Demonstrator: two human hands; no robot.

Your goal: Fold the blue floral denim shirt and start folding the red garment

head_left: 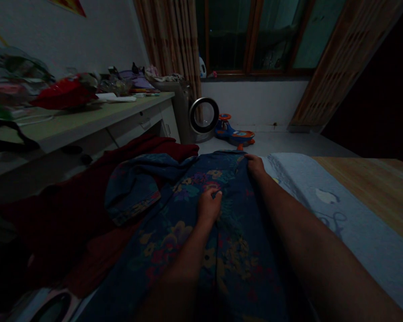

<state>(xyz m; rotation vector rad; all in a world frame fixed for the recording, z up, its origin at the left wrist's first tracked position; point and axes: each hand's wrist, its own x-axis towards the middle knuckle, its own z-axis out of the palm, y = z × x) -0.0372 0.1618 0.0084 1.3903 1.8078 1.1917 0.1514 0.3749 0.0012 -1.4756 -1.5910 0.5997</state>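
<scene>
A dark blue shirt (184, 214) with a floral print lies spread out in front of me, one sleeve (132, 188) folded out to the left. My left hand (210, 205) is on its middle near the front opening, the fingers curled and closed on the cloth. Farther up, my right hand (255, 166) grips the shirt's edge by the collar end on the right. The fingertips of both hands are partly hidden, and the light is dim.
Dark red cloth (67, 210) is heaped on the left. A pale blue cover (309, 192) and a wooden surface (372, 179) lie to the right. Beyond are a cluttered desk (104, 118), a washing machine with its round door (204, 115) swung out, and a ride-on toy (235, 133).
</scene>
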